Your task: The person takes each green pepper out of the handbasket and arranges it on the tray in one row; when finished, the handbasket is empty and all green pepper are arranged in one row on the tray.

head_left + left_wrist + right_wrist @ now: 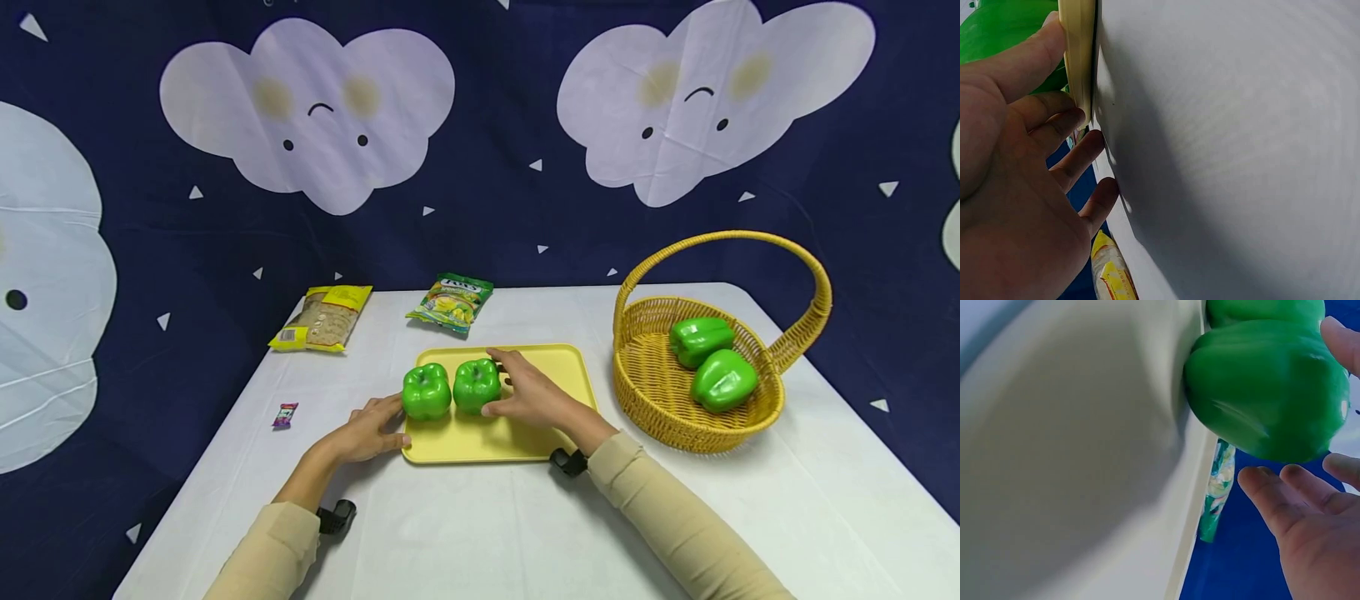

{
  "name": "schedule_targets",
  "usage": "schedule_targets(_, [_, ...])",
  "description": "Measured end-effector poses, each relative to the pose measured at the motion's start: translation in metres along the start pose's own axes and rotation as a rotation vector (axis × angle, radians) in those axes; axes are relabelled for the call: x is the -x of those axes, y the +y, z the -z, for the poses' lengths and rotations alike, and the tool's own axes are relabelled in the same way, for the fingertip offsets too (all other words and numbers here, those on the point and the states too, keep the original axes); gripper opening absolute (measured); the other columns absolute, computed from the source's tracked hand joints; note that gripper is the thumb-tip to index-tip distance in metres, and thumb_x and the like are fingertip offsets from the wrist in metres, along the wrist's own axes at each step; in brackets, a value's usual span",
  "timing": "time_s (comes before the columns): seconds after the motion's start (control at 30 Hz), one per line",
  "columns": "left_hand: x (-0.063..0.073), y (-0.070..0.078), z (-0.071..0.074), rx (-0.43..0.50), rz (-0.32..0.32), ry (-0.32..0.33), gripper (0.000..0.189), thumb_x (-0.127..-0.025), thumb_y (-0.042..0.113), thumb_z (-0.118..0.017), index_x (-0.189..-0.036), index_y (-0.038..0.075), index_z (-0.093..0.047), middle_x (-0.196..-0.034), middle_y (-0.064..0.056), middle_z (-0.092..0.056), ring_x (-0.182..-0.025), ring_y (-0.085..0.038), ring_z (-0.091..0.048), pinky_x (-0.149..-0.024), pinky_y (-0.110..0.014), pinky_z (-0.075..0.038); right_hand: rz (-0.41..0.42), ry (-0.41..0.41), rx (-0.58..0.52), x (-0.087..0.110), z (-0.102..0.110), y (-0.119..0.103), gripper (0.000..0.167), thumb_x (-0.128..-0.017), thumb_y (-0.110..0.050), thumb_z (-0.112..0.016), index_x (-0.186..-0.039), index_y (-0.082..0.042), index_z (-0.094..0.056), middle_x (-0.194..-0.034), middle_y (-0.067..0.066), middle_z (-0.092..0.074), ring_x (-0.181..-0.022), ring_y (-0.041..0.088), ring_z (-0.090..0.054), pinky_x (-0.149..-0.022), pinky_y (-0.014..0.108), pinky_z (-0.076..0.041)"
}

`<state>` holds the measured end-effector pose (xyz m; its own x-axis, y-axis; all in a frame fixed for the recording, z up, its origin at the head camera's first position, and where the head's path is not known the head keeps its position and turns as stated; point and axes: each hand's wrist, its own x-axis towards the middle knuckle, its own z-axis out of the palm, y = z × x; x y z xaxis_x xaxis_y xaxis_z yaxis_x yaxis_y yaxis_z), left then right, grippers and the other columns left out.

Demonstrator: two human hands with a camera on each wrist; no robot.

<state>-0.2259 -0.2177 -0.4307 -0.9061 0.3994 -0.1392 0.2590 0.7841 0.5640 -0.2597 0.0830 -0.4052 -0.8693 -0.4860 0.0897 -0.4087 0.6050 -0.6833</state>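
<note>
Two green bell peppers stand side by side on a yellow tray (480, 448). In the head view my left hand (369, 429) is at the tray's left edge, beside the left bell pepper (427, 392). The left wrist view shows its thumb at the tray rim (1079, 56) and its fingers spread loosely. My right hand (531, 392) is around the right side of the other bell pepper (477, 386), thumb in front and fingers behind. In the right wrist view a gap shows between this bell pepper (1266, 387) and the lower fingertips (1263, 478).
At the right, a wicker basket (637, 396) with a tall handle holds two more green peppers (723, 381). Behind the tray lies a green snack bag (453, 302). A yellow-and-clear bag (324, 318) is at the back left, and a small purple packet (284, 415) lies nearer.
</note>
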Motion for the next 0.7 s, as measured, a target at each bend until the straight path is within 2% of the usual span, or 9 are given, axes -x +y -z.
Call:
schedule_targets(0.17, [0.000, -0.001, -0.001, 0.001, -0.003, -0.001, 0.073, -0.087, 0.029, -0.066, -0.147, 0.004, -0.031, -0.151, -0.019, -0.033, -0.137, -0.041, -0.028, -0.106, -0.067, -0.017, 0.012, 0.002, 0.020, 0.005, 0.007, -0.002, 0.091, -0.076, -0.031, -0.079, -0.149, -0.015, -0.026, -0.145, 0.013, -0.038, -0.130, 0.033, -0.046, -0.104, 0.047, -0.042])
schedule_targets(0.4, [0.000, 0.000, 0.001, 0.000, -0.005, -0.002, 0.073, -0.087, 0.028, -0.065, -0.147, 0.004, -0.031, -0.151, -0.020, -0.032, -0.137, -0.042, -0.027, -0.106, -0.069, -0.016, 0.071, 0.039, 0.053, 0.015, 0.023, -0.006, 0.088, -0.077, -0.031, -0.078, -0.147, -0.011, -0.029, -0.140, 0.017, -0.043, -0.128, 0.035, -0.047, -0.100, 0.049, -0.044])
schedule_targets(0.7, [0.000, 0.000, 0.000, 0.004, -0.005, -0.004, 0.073, -0.087, 0.029, -0.065, -0.147, 0.004, -0.031, -0.151, -0.020, -0.032, -0.137, -0.042, -0.028, -0.107, -0.068, -0.016, 0.080, 0.094, 0.064, 0.030, 0.045, -0.008, 0.084, -0.078, -0.033, -0.077, -0.146, -0.013, -0.032, -0.139, 0.013, -0.045, -0.124, 0.036, -0.050, -0.101, 0.047, -0.044])
